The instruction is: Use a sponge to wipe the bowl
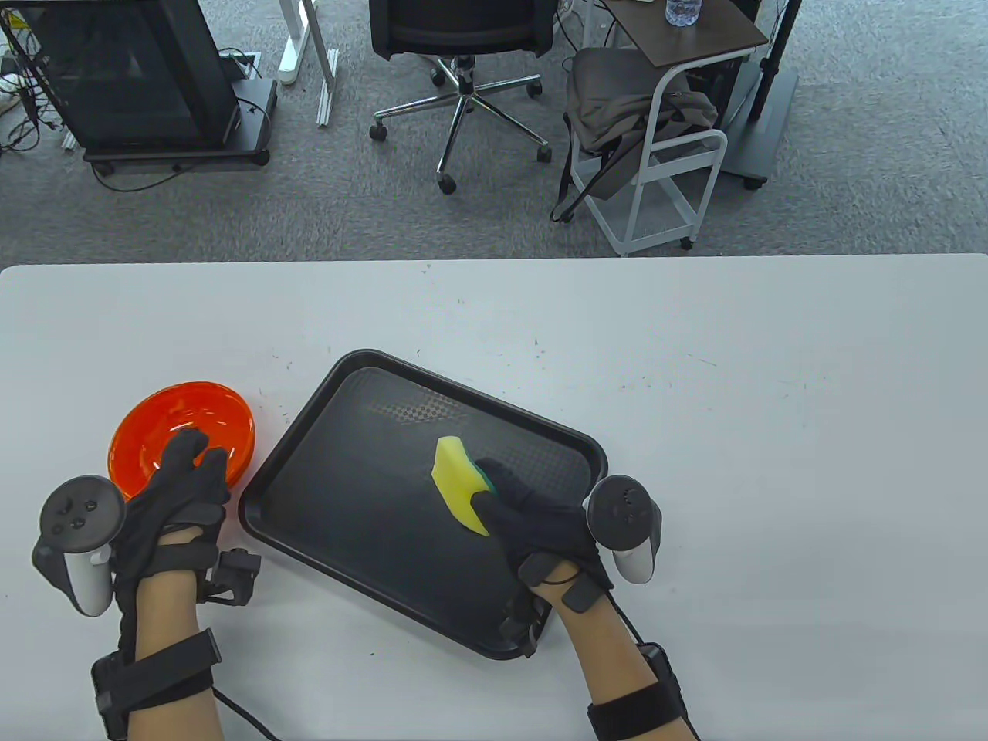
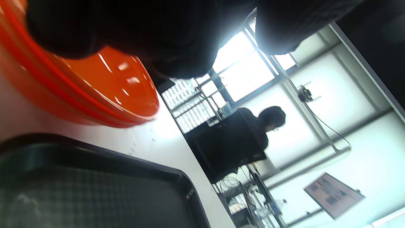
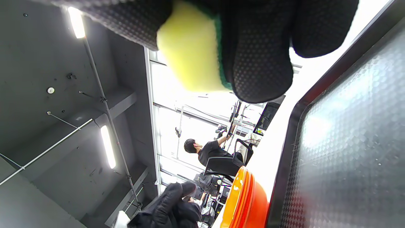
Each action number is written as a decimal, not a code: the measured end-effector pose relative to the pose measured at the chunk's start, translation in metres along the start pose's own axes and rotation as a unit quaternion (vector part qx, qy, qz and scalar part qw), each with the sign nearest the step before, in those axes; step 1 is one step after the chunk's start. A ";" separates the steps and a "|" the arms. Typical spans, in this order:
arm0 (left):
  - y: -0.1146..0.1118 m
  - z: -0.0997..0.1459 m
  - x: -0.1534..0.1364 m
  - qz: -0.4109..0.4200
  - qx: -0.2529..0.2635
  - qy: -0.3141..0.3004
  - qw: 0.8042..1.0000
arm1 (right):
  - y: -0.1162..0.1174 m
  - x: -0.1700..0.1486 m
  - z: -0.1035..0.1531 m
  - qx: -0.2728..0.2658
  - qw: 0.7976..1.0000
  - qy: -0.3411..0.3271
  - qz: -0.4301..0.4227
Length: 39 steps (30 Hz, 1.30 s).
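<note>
An orange bowl (image 1: 182,436) stands on the white table at the left, beside a black tray (image 1: 347,494). My left hand (image 1: 185,482) grips the bowl's near rim, fingers lying over the edge into it. The bowl also shows in the left wrist view (image 2: 104,91) and in the right wrist view (image 3: 245,202). My right hand (image 1: 509,502) holds a yellow sponge with a green back (image 1: 458,485) above the tray's middle. In the right wrist view the sponge (image 3: 193,50) sits pinched between my gloved fingers (image 3: 259,63).
The tray (image 2: 95,196) lies slantwise between my hands, its left edge close to the bowl. White table (image 1: 772,432) stretches to the right and behind. Beyond the far edge are an office chair (image 1: 463,46) and a white cart (image 1: 664,170) on the carpet.
</note>
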<state>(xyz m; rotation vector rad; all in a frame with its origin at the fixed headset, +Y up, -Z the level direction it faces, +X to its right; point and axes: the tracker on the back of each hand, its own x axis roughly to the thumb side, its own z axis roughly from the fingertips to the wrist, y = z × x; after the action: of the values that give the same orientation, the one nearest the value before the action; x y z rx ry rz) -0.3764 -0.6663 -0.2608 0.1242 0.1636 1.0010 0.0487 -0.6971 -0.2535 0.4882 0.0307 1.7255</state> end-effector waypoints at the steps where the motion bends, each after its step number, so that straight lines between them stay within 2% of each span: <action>1: -0.007 0.001 0.008 -0.012 -0.016 -0.017 1.000 | 0.000 0.000 0.000 0.001 1.000 0.000 0.001; 7: -0.049 0.009 0.041 -0.112 -0.103 -0.090 0.984 | 0.000 -0.001 0.000 0.005 1.000 0.003 0.008; 12: -0.071 0.013 0.055 -0.206 -0.093 -0.153 0.962 | 0.001 -0.001 0.000 0.007 1.000 0.003 0.016; 15: -0.077 0.016 0.064 -0.285 -0.069 -0.168 0.941 | 0.002 -0.001 0.000 0.011 1.000 0.003 0.021; 17: -0.079 0.016 0.066 -0.308 -0.066 -0.172 0.933 | 0.002 -0.001 0.000 0.013 1.000 0.004 0.023; 24: -0.081 0.015 0.063 -0.291 -0.072 -0.165 0.940 | -0.006 -0.004 -0.002 0.010 0.999 0.004 0.044; 27: -0.081 0.016 0.062 -0.286 -0.075 -0.161 0.941 | -0.025 -0.004 0.000 -0.019 0.989 0.012 0.148; 29: -0.081 0.016 0.062 -0.281 -0.076 -0.160 0.943 | -0.039 -0.003 0.003 -0.036 0.964 0.017 0.262; 30: -0.081 0.016 0.061 -0.277 -0.077 -0.158 0.945 | -0.047 -0.002 0.005 -0.042 0.941 0.025 0.335; 32: -0.080 0.016 0.060 -0.271 -0.078 -0.155 0.947 | -0.060 -0.004 0.008 -0.048 0.903 0.048 0.425; 35: -0.079 0.016 0.058 -0.261 -0.081 -0.148 0.950 | -0.075 -0.012 0.012 -0.057 0.853 0.098 0.510; 36: -0.079 0.016 0.058 -0.258 -0.082 -0.144 0.952 | -0.079 -0.015 0.014 -0.060 0.822 0.124 0.553; 37: -0.079 0.016 0.057 -0.256 -0.084 -0.143 0.953 | -0.082 -0.018 0.014 -0.058 0.802 0.137 0.578; 39: -0.079 0.016 0.057 -0.250 -0.088 -0.141 0.954 | -0.087 -0.027 0.016 -0.052 0.774 0.174 0.607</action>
<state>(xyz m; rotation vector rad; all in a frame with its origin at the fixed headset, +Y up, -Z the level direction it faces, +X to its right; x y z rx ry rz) -0.2778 -0.6609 -0.2639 0.0569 -0.1536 0.4793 0.1390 -0.7075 -0.2719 0.0298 -0.1509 3.0662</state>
